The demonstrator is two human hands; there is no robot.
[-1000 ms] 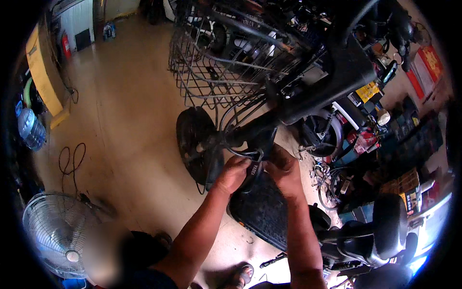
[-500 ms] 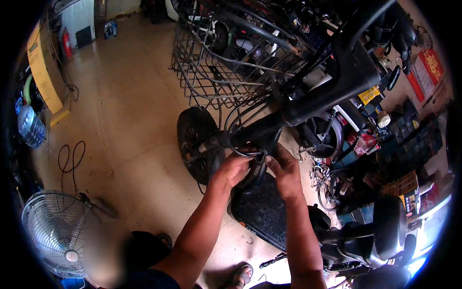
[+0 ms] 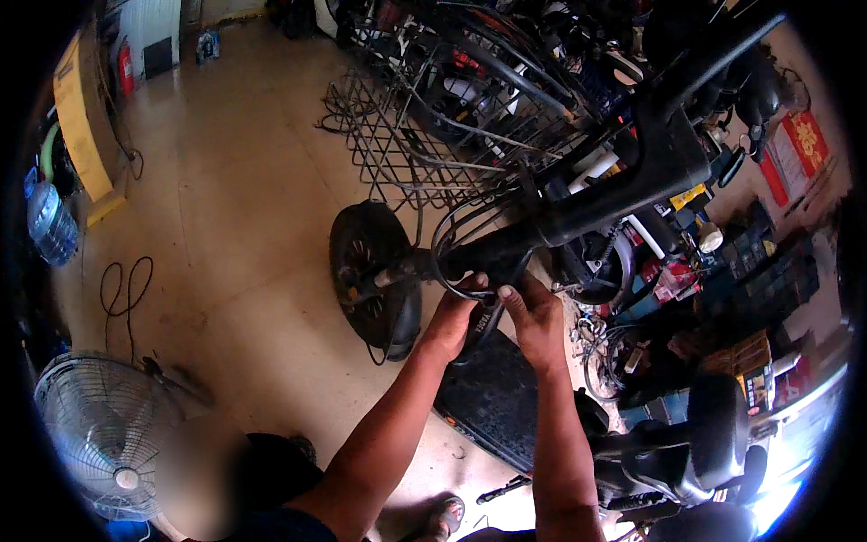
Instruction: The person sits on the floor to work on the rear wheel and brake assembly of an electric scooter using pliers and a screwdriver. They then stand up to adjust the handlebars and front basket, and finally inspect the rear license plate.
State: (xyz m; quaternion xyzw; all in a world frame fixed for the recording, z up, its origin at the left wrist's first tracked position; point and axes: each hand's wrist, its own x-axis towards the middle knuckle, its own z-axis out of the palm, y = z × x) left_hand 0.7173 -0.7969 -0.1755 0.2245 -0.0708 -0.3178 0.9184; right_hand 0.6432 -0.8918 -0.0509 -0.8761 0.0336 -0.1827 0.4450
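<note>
A black electric scooter stands in front of me, its thick steering column (image 3: 578, 215) slanting from upper right down to the front wheel (image 3: 370, 271). Black cables (image 3: 440, 244) loop down beside the column. Where they run in under it, my left hand (image 3: 454, 321) is closed around them. Right beside it, my right hand (image 3: 537, 327) is closed, thumb pressed on a small dark part at the frame; its curled fingers are hidden behind. Below both hands lies the black footboard (image 3: 492, 397). A wire basket (image 3: 424, 167) hangs at the front.
A standing fan (image 3: 108, 434) and a person (image 3: 203, 479), blurred, are at lower left. The scooter's black seat (image 3: 720, 425) is at right. Parts and boxes (image 3: 741, 352) crowd the right side. A cord (image 3: 125, 294) and a water jug (image 3: 52, 226) lie left.
The whole view has shifted slightly. My left hand has moved a little up and right, closer to the right hand, which keeps its place by the frame.
</note>
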